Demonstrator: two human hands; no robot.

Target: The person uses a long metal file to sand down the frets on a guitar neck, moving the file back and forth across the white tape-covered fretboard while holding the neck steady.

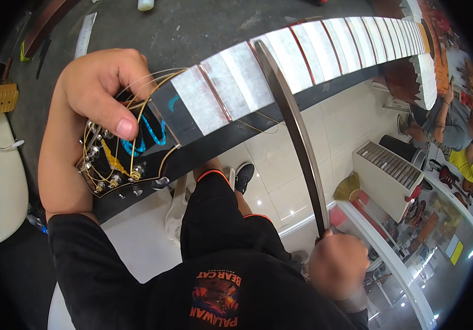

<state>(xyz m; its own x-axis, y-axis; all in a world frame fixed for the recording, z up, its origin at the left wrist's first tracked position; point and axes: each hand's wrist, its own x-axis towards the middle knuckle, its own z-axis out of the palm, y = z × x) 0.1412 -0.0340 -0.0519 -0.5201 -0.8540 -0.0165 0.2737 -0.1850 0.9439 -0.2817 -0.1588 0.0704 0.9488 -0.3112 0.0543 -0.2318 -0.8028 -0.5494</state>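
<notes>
A guitar neck [319, 50] runs from the headstock at left toward the far right. Pale masking tape [236, 78] covers the fretboard between the exposed frets. My left hand [107, 82] is closed over the far edge of the headstock [162, 110], thumb on its face beside the tuning pegs [137, 173] and loose, curled strings [132, 132]. My right hand [338, 264], blurred, grips the near end of a long, narrow metal file [297, 132]. The file slants across the neck, its far end at a fret near the headstock. My left fingertips are hidden.
The neck lies along a dark workbench [192, 33] with a metal ruler [85, 36] on it. A white guitar body [5, 181] stands at left. At right are a white slatted box [385, 176], a broom [348, 187], a glass case [440, 264] and other people [456, 126].
</notes>
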